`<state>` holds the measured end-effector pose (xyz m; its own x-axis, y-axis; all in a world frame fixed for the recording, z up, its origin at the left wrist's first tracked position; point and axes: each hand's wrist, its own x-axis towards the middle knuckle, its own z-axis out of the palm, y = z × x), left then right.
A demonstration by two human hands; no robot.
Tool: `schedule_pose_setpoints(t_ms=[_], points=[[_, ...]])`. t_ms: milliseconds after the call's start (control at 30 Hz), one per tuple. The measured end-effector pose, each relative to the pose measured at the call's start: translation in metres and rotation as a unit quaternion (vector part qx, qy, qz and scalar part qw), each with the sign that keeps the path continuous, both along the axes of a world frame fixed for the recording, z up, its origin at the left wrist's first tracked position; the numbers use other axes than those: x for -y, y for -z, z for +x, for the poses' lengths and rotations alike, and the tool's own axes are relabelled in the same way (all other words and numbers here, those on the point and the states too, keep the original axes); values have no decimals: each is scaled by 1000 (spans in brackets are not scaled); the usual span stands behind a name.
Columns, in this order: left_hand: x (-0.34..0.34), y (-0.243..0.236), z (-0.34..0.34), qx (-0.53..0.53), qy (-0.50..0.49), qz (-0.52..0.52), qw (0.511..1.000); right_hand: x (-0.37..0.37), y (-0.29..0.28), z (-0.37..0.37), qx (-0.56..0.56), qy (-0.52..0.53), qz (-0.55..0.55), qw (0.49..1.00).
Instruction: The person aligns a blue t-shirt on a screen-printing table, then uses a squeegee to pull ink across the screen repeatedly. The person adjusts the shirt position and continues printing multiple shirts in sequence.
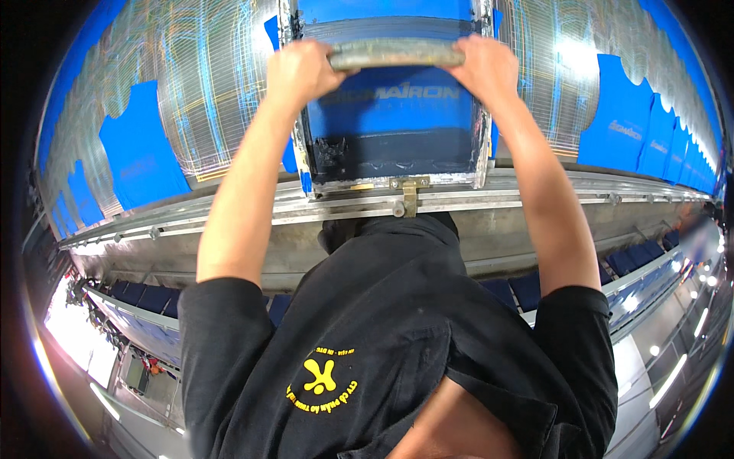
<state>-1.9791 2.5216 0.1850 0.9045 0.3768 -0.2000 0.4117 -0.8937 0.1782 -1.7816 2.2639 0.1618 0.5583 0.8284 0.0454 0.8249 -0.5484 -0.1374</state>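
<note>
Both arms reach ahead over a screen printing frame (485, 145) with a pale, ink-stained border. A worn squeegee (397, 53) lies crosswise over its mesh. My left hand (304, 73) is wrapped round the squeegee's left end, and my right hand (488, 69) grips the right end. Below the squeegee the mesh shows blue with dark lettering, and a band of dark ink (390, 149) lies along the near side. The squeegee's lower edge cannot be made out. A metal bracket (410, 197) at the frame's near edge sits against the table's rail.
The long printing table (206, 130) is streaked with colour. Blue fabric pieces (141, 149) lie to the left, and more printed blue pieces (623, 122) to the right. A metal rail (474, 200) runs along the near edge. Behind me stands another table with dark panels (527, 291).
</note>
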Motion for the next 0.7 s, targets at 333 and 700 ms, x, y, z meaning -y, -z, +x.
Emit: schedule_pose_setpoints(t_ms=[333,700], points=[[105,-20,-133,23,15,-25,999,114,-9,-124,-63,-44,25,997],[3,-49,-5,-26,22,-1,999,19,-37,-8,-7,-10,82,997]])
